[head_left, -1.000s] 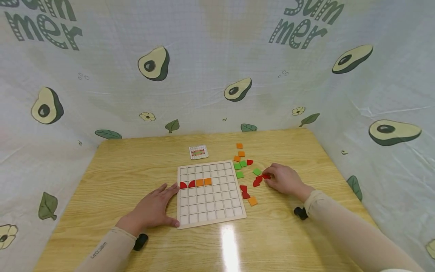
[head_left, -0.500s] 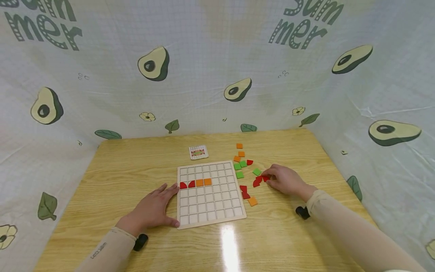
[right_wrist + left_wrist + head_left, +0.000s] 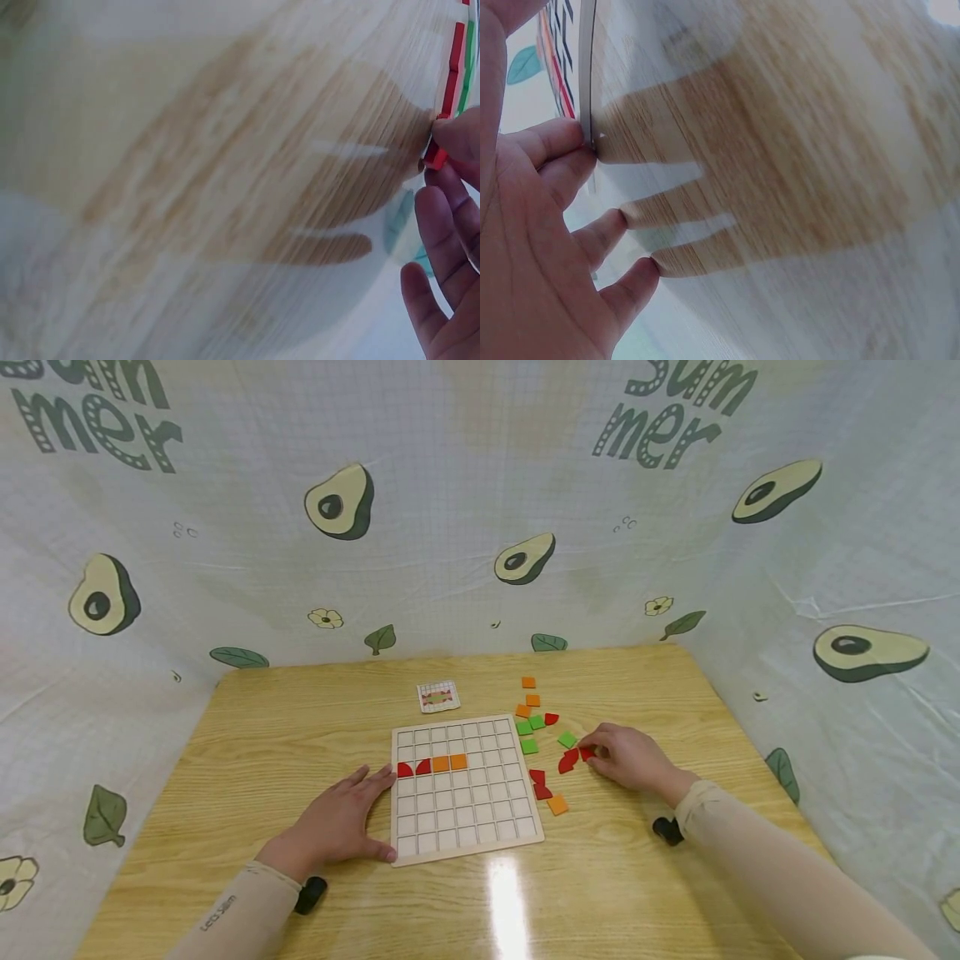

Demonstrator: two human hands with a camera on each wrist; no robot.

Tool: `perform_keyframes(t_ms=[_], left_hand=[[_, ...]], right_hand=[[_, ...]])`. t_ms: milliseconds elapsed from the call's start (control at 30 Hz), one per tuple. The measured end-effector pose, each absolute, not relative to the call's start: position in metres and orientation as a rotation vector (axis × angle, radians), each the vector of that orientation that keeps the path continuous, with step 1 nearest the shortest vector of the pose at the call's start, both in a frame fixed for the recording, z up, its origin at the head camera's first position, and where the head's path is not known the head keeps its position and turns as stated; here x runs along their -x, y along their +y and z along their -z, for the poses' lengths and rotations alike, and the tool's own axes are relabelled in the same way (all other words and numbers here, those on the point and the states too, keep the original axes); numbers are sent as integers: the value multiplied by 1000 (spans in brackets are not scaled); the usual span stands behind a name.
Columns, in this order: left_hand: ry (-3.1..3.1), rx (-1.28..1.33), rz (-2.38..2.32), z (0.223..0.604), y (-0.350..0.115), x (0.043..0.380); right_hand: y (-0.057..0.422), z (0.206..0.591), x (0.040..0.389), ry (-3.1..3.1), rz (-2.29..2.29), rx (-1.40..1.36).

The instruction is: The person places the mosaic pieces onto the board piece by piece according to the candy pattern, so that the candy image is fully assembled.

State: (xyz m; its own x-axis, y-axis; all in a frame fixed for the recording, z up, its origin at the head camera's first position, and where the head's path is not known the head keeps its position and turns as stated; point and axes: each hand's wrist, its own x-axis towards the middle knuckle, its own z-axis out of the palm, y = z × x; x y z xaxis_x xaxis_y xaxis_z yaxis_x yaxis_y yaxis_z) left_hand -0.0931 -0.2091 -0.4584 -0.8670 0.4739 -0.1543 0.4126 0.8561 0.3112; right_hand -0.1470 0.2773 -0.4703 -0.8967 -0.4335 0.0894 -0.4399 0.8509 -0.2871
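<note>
My left hand (image 3: pixel 337 822) lies spread at the left edge of a pale wooden grid board (image 3: pixel 465 811), thumb near its lower corner and fingertips at its side. In the left wrist view those fingertips (image 3: pixel 585 135) meet the board's edge. My right hand (image 3: pixel 626 755), right of the board, pinches a red tile (image 3: pixel 435 156) between thumb and forefinger, low over the table. More red tiles (image 3: pixel 567 761) lie right beside it, and a green square tile (image 3: pixel 567 739) sits just beyond. On the board, one row holds two red quarter-round tiles (image 3: pixel 405 769) and two orange squares (image 3: pixel 449 762).
A small pattern card (image 3: pixel 438 696) lies behind the board. Along the board's right side are loose orange tiles (image 3: pixel 532 700), green tiles (image 3: pixel 530 747) and red tiles (image 3: pixel 541 784). A printed cloth (image 3: pixel 435 602) hangs around the wooden table (image 3: pixel 300 710).
My right hand has shifted slightly, turning the red tile a little at its fingertips. The left hand and board have stayed put.
</note>
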Motion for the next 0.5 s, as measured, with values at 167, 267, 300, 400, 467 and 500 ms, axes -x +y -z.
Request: perform_keyframes(t_ms=[167,267,300,400,467,500], left_hand=[[2800,-682,-412,456,-209,93],[2800,-682,-417,456,-209,93],[2801,-682,-419,456,-209,93],[2803,-681,-422,456,-209,93],[2804,-682,-424,456,-209,93],[2804,-683,-424,456,-209,93]], right_hand=[[278,470,148,-3000,-492,-688],[278,469,148,-2993,-502,-689],[278,468,148,-2990,-501,-688],[277,466,149,-2986,-509,-684],[275,465,150,-2981,-514,-682],[275,464,151,-2979,-519,-678]])
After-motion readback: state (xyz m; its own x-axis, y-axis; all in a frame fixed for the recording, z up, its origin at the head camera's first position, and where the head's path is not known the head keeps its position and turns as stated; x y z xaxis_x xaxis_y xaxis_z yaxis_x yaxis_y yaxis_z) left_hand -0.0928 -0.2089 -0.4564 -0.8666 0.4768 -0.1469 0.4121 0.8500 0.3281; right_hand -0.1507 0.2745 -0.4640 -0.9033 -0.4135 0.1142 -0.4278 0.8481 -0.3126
